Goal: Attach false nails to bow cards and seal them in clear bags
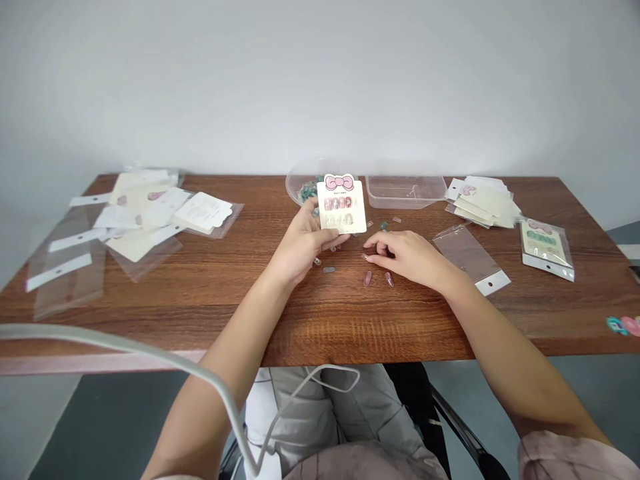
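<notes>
Grey cable (150,353) looped nearest; beyond it the left hand (300,247) pinched the bow-topped nail card (343,207) upright by its lower edge; the right hand (407,257) lay half-curled beside it, fingertips at loose nails (367,278), grip unclear; pinching one nail by its edges would probably suit.

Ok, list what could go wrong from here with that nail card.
1. The left hand grips the card only by its lower left part, so it could slip or tip.
2. The loose nails lie scattered by the right hand. A sweep of the wrist might knock them off the table.
</notes>
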A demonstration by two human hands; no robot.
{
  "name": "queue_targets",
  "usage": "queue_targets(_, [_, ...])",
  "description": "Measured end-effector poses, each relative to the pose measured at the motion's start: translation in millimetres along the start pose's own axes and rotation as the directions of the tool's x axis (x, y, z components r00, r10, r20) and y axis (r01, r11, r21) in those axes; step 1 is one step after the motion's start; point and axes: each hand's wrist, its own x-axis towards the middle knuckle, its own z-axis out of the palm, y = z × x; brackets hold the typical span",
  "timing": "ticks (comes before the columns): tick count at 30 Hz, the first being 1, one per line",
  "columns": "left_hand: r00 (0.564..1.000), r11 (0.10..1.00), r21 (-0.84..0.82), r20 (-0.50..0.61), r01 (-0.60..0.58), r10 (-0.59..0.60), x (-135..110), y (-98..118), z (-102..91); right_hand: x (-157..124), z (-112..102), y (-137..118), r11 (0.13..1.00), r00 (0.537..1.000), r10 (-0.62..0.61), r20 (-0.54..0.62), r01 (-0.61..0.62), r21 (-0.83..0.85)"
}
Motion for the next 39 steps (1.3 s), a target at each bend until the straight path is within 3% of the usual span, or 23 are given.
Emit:
queue_targets(5, [1.0,1.0,0.009,0.001,0.001,-0.001,1,0,-0.7,0,0,0,0.996,0.996,-0.084,-0.002,0.084,0.013])
queue_targets(12, [1.0,1.0,0.019,0.021,0.004,-0.004,1,-1,-2.5,1,2,-2,0.997,0.997,-0.067,-0.023,0.066,-0.034])
queue_targets(20, [1.0,1.0,0.02,0.004,0.003,-0.003,0,0,-0.5,1,11,-3,0.973,0.952,-0.225,-0.208,0.208,-0.101])
queue_targets(26, [1.0,1.0,0.015,0.002,0.001,-0.001,-1,1,-0.1,1,7,3,0.956,0.944,-0.28,-0.174,0.258,-0.138])
queue_targets(39, [1.0,1.0,0.011,0.016,-0.002,0.002,-1,2,0.1,5,6,5,0.975,0.972,-0.208,-0.11,0.197,-0.102])
